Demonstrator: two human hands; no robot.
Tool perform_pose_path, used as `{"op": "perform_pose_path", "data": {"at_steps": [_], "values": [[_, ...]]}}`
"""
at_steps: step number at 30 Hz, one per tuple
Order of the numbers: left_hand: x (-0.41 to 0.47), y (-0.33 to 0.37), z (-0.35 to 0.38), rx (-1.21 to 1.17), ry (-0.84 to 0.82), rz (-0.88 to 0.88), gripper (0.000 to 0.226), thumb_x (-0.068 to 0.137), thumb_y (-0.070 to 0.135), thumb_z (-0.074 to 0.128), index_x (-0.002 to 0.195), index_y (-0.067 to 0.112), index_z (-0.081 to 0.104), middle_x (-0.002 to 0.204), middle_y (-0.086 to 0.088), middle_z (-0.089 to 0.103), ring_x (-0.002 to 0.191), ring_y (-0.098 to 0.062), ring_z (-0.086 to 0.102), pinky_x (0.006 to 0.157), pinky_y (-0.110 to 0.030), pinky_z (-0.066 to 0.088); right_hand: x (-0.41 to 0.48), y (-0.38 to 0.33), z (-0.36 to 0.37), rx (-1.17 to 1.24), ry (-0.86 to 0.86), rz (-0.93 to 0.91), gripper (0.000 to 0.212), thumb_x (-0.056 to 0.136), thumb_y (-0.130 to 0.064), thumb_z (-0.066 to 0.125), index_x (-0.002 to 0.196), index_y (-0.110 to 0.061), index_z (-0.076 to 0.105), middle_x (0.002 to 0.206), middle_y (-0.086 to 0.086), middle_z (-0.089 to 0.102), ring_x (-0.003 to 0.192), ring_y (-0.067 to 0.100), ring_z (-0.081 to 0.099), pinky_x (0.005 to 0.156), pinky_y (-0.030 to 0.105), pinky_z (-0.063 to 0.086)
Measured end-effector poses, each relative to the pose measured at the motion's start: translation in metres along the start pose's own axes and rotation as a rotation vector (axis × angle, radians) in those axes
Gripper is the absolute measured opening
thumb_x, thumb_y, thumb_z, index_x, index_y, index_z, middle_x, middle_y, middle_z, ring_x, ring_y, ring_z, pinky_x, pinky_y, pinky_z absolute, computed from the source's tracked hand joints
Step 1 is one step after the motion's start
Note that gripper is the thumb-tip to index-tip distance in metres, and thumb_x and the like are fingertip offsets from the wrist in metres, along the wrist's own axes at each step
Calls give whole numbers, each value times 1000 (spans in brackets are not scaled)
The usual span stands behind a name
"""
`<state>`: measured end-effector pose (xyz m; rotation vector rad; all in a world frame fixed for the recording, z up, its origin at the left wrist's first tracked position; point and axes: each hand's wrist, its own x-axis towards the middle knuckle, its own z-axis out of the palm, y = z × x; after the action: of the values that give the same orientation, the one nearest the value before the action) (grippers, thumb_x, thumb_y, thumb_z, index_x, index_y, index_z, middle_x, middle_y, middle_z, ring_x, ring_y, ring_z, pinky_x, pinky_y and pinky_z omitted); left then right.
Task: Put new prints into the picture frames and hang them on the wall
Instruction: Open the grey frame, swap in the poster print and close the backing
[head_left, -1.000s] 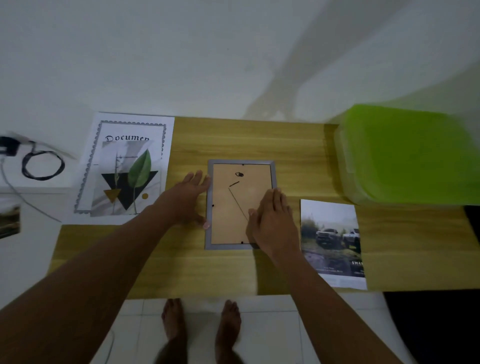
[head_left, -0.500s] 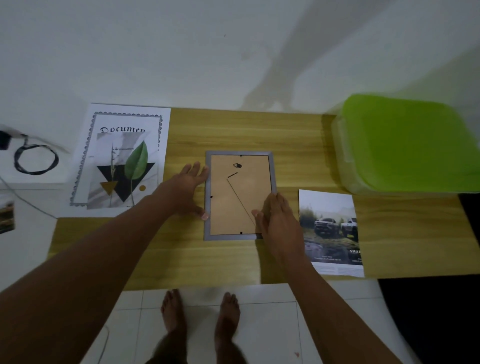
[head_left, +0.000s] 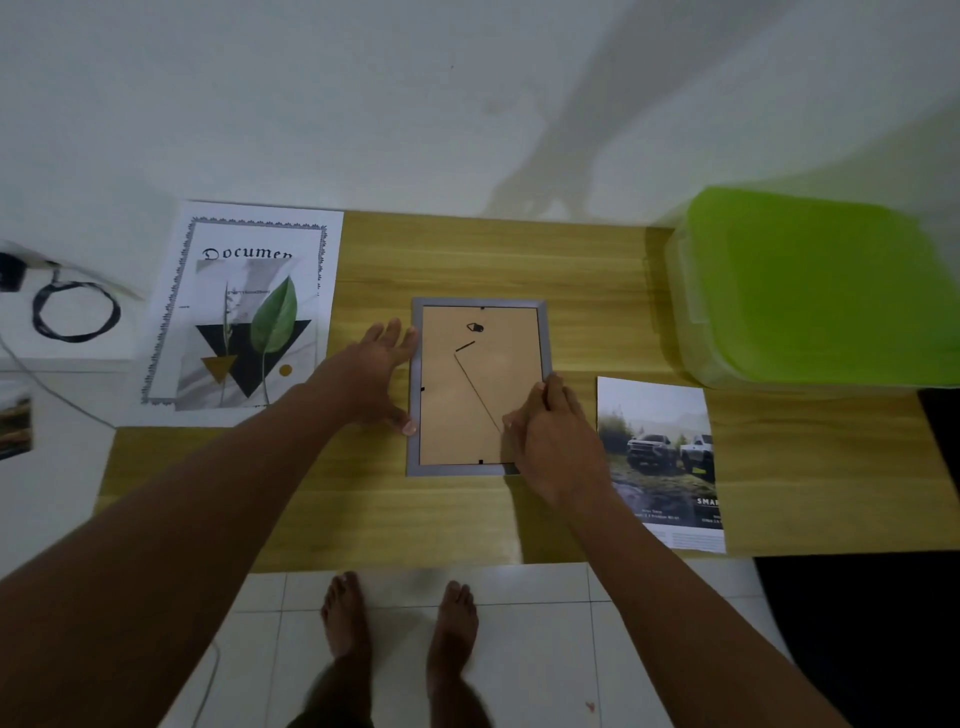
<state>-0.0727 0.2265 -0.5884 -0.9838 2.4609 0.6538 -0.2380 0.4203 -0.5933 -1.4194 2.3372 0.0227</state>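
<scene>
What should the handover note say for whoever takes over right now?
Left hand: open, flat on the table, fingertips and thumb against the left edge of the picture frame.
Right hand: on the frame's lower right corner, fingers over the backing board; it grips nothing that I can see.
The frame lies face down at the middle of the wooden table, backing still in.
Prints: leaf print on top of the certificate sheet at left; truck print to the right of the frame.
Done: nothing visibly swapped.
Left: open the back, insert a print, close it, hang it.
</scene>
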Motion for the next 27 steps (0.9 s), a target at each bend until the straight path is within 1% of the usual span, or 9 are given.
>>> {"op": "perform_pose_path", "data": {"at_steps": [3,7,10,13,16,19,20,24,27], "values": [[-4,6,-2,9,20,-12,131,63,49,85,155,18,-2,163,-8,-6,150,-27,-6,119,-46,14,-4,2,-6,123,100,59,46,99,-45,49,128,-10,47,128,16,52,120,31,48,96,38,48],[-12,17,0,25,117,-59,119,62,49,86,153,12,20,159,-16,18,147,-32,15,115,-46,27,3,8,-16,364,87,182,52,90,-41,67,130,-15,45,121,12,51,112,29,50,90,38,47],[-18,27,5,-41,158,-111,105,62,41,88,148,11,36,145,-15,35,134,-32,30,105,-42,38,16,13,-20,444,26,252,40,82,-34,76,103,-15,48,107,7,51,96,21,50,79,30,44],[-20,37,8,-228,166,-177,93,65,30,89,141,4,42,135,-17,42,126,-33,39,102,-37,38,23,15,-16,548,-12,279,38,75,-27,82,90,-10,52,96,11,58,94,29,57,74,35,50],[-17,40,11,-519,182,-197,75,68,12,85,133,1,49,127,-19,47,117,-35,50,99,-40,47,20,15,-13,627,-5,281,45,75,-23,83,107,-12,53,107,7,58,98,24,55,77,30,44],[-21,39,10,-714,226,-172,45,72,-4,74,106,20,57,101,-10,62,99,-39,62,86,-48,54,14,14,-15,740,33,287,60,78,-20,82,126,-16,46,111,0,53,101,20,51,82,29,42],[-23,39,8,-756,238,-167,45,74,-8,70,100,25,54,90,-2,61,95,-39,63,84,-48,53,13,14,-16,775,44,285,61,80,-19,81,129,-17,44,110,-2,53,101,19,52,82,29,42],[-36,42,3,-1028,240,-171,68,78,-13,64,138,16,50,97,0,65,82,-17,66,74,-31,57,8,13,-29,991,75,285,70,84,-11,75,141,-25,38,119,1,53,104,19,53,86,29,43],[-48,44,-3,-1198,241,-174,75,81,-10,64,145,21,43,113,-1,63,86,-1,62,69,-20,53,5,13,-44,1143,90,296,75,86,-10,74,145,-36,37,115,-2,57,103,19,58,94,38,50]]}}
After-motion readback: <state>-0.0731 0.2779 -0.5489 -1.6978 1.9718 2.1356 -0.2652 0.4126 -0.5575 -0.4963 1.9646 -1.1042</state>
